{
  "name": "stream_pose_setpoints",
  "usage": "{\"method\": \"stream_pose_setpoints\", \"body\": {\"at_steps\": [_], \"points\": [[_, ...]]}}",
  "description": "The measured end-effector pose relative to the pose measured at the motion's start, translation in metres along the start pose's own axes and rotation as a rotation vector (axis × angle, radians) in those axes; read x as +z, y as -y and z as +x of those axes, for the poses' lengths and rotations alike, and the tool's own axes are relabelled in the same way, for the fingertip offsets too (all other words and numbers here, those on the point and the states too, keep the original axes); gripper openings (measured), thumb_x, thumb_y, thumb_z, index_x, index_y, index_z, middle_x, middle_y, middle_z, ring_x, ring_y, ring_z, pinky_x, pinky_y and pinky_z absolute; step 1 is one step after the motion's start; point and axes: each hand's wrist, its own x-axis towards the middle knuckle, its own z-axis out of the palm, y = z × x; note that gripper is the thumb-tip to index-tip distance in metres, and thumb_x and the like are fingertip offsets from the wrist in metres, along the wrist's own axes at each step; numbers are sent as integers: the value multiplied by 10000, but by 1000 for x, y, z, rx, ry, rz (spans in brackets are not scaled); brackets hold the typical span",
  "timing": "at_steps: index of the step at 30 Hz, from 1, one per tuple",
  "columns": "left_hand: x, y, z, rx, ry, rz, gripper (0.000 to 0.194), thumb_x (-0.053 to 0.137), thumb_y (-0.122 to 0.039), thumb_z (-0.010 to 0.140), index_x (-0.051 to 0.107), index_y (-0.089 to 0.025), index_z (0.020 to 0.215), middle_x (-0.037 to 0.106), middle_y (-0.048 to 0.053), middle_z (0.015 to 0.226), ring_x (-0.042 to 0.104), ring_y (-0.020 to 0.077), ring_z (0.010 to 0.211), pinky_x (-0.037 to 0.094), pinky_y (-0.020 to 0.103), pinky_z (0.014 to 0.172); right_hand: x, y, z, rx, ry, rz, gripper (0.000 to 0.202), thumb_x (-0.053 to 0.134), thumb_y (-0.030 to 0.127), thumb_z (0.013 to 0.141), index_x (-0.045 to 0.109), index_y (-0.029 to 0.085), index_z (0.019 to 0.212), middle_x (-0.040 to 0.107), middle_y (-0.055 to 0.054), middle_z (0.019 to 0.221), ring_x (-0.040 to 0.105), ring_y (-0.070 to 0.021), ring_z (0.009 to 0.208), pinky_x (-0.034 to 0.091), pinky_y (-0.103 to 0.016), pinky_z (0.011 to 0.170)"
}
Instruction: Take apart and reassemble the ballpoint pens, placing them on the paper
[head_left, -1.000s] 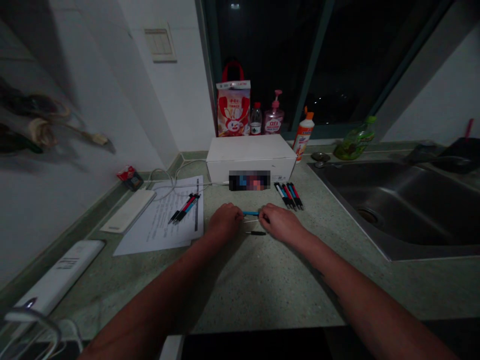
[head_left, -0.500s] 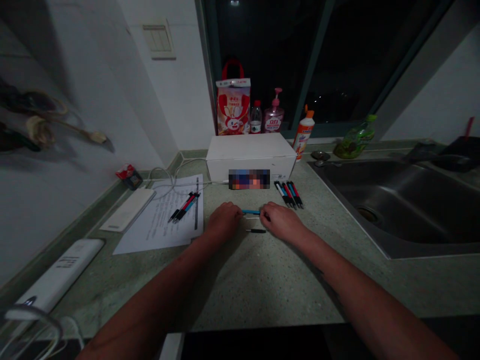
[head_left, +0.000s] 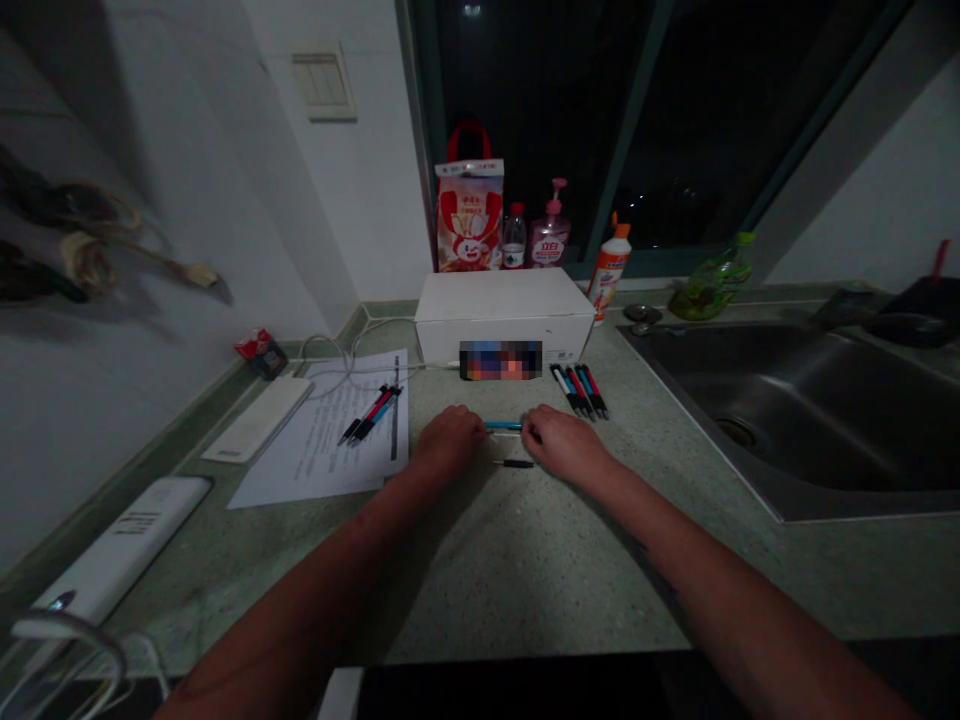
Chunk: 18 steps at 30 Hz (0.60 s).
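Note:
Between my two hands a blue pen barrel [head_left: 503,426] lies level, just above or on the counter. My left hand [head_left: 451,438] pinches its left end, and my right hand [head_left: 564,441] has its fingers closed round the right end. Both ends are hidden by the fingers. A thin white stick, perhaps a refill [head_left: 507,435], shows just below the barrel. Nearer to me, a black pen part with a pale thin tip [head_left: 517,464] rests on the counter. Several pens [head_left: 580,390] are lined up beyond my right hand.
On the left, more pens [head_left: 370,414] lie on printed paper [head_left: 300,470] beside a white flat box [head_left: 259,420]. A white carton [head_left: 502,296] stands at the back, with a pixelated patch in front. The sink [head_left: 810,410] is at right, a power strip [head_left: 124,545] at left.
My hands keep hold of the blue barrel in nearly the same place. The whole view has shifted very slightly; nothing else has visibly moved.

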Motion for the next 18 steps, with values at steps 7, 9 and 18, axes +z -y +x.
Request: {"method": "stream_pose_setpoints", "body": {"at_steps": [7,9,18], "points": [[-2,3,-3,28,-8,66,239,535,-160,927,751,-189,826,683,114,882,607,275,911,444,370,797,-2,-2,0,-5,16,2,204,506,252,982,699,191,954,707,-87,991,678,-207,840,393,-290,654],[-1,4,-3,44,-12,88,239,528,-169,932,747,-196,840,683,118,897,605,278,919,444,375,794,-3,-2,0,-3,14,-4,210,501,255,985,699,189,955,706,-91,995,678,-208,844,392,-291,654],[2,1,-1,59,20,89,218,549,-171,928,749,-194,842,688,120,908,611,283,937,450,381,821,-2,2,0,-41,9,17,215,497,255,997,702,194,969,701,-77,993,671,-192,836,383,-281,653]]}}
